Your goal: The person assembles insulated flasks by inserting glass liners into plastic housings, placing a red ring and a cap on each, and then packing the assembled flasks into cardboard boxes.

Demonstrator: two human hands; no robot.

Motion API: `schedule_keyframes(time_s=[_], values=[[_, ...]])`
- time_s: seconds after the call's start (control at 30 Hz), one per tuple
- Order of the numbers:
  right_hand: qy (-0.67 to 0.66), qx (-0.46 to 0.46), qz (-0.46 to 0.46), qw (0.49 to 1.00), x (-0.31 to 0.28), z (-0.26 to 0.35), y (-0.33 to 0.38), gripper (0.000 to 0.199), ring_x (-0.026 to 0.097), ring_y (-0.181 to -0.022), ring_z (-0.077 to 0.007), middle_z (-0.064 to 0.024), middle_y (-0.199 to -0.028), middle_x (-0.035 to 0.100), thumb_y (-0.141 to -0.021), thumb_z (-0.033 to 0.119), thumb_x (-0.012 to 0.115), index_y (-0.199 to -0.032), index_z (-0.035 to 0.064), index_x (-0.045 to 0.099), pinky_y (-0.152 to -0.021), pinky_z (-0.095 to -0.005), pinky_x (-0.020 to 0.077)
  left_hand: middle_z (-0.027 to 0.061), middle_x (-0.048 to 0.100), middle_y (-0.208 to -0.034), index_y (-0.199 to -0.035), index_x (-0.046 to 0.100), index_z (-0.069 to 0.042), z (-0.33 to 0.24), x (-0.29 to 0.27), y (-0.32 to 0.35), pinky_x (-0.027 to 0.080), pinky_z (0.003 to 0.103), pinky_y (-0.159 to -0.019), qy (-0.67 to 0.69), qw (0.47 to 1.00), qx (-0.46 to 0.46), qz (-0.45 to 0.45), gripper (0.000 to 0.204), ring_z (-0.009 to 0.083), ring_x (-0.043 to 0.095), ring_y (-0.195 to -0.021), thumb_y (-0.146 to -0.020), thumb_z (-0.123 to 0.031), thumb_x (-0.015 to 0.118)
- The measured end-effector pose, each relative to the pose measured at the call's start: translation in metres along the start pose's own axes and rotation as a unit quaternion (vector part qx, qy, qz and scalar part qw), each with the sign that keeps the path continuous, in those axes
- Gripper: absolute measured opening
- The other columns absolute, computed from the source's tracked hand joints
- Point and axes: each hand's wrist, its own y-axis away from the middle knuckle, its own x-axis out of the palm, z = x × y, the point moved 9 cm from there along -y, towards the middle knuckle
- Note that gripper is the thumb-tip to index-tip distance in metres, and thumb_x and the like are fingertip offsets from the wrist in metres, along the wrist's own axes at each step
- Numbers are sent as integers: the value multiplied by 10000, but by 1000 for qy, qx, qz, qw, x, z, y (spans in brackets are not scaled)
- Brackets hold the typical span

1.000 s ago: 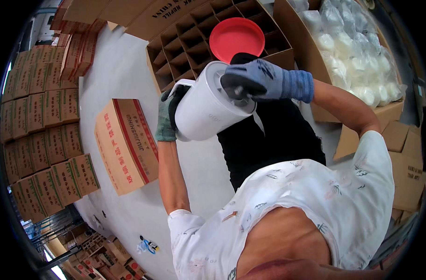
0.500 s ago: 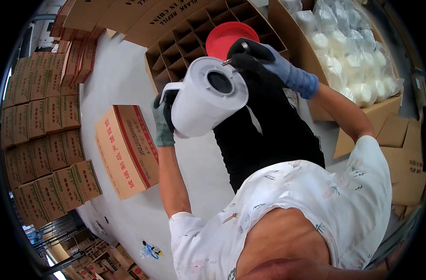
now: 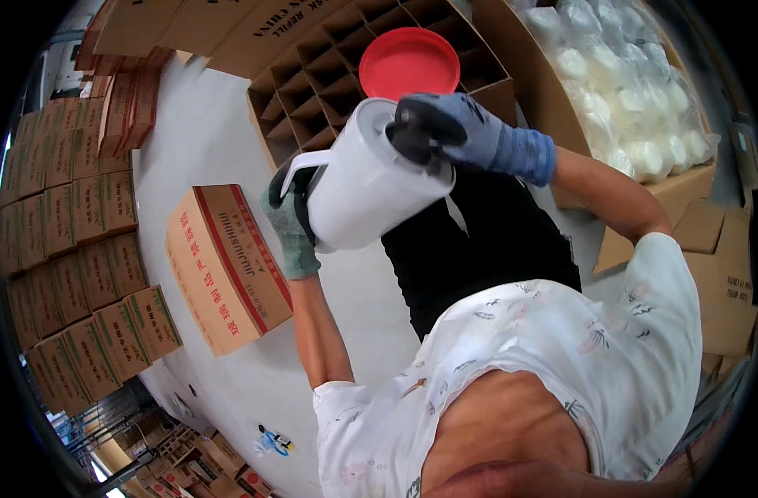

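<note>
A white plastic flask body (image 3: 366, 187) with a side handle lies tilted in front of me, one round end toward my right hand. My left hand (image 3: 294, 224), in a grey-green glove with dark fingers, is wrapped round its handle side. My right hand (image 3: 454, 133), in a blue glove with black-coated fingers, is closed at the round end. Its fingers cover the dark opening there, and what they hold is hidden. Just beyond sits a red round dish (image 3: 410, 65) on the dividers of an open carton (image 3: 312, 87).
At right stands a large carton (image 3: 528, 75) of bagged whitish flask refills (image 3: 636, 116). A closed box (image 3: 225, 266) lies on the floor at left, before stacked cartons (image 3: 72, 224). Flattened cardboard (image 3: 715, 274) is at far right. A small blue-and-yellow item (image 3: 275, 441) lies on the floor.
My right hand has moved from the flask's rim, where a thin metal piece showed in its fingers, onto the dark opening. The metal piece no longer shows. The flask has tipped slightly.
</note>
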Motion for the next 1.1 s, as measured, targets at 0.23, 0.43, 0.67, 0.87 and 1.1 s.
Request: schedule_keyframes(time_s=[0.23,0.43,0.67,0.87,1.1], values=[[-165,110,65,978,13,-31,-11,323,629,-876,-238,-124,-943,640,-869,280,602,-1081,36,593,-792,-348,494,99,669,-919,-994,641,46,-11,-19,22,489,315,-769,-80,990,100,-63,198,177,610,-825,-858,-69,554],[-192,371,-117,901,-2,-227,-6,307,613,-758,-162,-89,-814,623,-878,314,575,-998,31,596,-665,-328,497,163,670,-961,-1015,630,61,-42,3,11,502,345,-825,-115,966,202,114,266,259,645,-899,-799,-12,493],[43,373,-91,922,-10,-288,23,323,639,-766,-297,-175,-812,639,-827,340,588,-948,41,584,-722,-418,493,94,628,-1092,-1012,652,-84,-111,122,54,402,469,-990,-283,798,410,338,328,294,573,-1075,-711,-204,705],[183,259,-135,939,-148,-249,119,361,605,-787,-157,-97,-998,632,-894,315,582,-1141,53,590,-694,-307,502,102,609,-1143,-1077,604,-54,-78,127,113,289,554,-1054,-175,941,219,191,274,313,511,-1160,-862,-218,562],[168,377,-166,896,-152,-270,185,355,622,-947,-240,-167,-1071,632,-868,286,590,-1103,20,595,-830,-330,480,183,492,-1261,-1212,464,-3,-49,123,128,289,581,-1044,-235,941,222,103,399,389,422,-1224,-951,-302,421]])
